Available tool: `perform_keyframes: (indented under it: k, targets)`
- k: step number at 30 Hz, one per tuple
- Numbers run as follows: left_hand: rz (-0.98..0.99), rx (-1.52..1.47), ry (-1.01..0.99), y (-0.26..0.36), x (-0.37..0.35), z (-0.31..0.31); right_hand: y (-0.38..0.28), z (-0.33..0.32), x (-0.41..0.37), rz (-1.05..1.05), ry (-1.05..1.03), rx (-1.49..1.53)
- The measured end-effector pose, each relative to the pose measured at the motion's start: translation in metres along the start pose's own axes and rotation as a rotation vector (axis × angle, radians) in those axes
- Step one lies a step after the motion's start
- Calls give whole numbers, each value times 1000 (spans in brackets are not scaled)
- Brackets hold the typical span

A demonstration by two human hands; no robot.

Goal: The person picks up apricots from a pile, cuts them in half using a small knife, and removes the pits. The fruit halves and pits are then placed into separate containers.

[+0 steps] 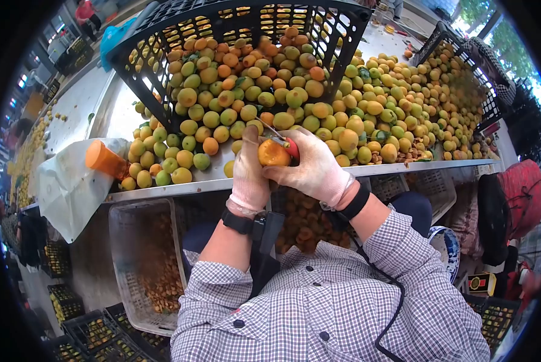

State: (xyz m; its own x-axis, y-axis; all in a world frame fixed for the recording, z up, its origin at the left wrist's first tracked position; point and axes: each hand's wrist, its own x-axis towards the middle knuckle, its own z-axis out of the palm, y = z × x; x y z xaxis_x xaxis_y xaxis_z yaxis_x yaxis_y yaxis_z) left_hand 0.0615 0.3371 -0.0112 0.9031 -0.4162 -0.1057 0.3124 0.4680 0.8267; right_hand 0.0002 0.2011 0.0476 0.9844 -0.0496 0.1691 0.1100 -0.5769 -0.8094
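My left hand (250,172), in a pale glove, is closed around an orange apricot (273,154) above the table's front edge. In my gloved right hand (320,161) is a small knife with a red handle (293,149). Its thin blade points up and left, beside the top of the fruit. The right thumb presses against the apricot's lower side. Just beyond both hands lies a heap of green, yellow and orange apricots (349,139). Part of it spills from a black plastic crate (350,55) tipped on its side.
An orange cup (104,158) lies on a white plastic bag (71,190) at the left. Below the metal table edge (210,186), a pale bin (144,211) holds brown pits. Halved apricots (303,223) lie beneath my hands. Another crate (490,105) borders the heap on the right.
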Motion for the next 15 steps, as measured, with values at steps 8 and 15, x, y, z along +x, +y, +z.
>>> perform_keyframes:
  k: [8, 15]
  targets:
    - [782, 1026, -177, 4, -19, -9, -10, -10, -5, -88, -55, -207]
    - [100, 424, -583, -44, -4, -33, -23, -17, -3, -211, -205, -291]
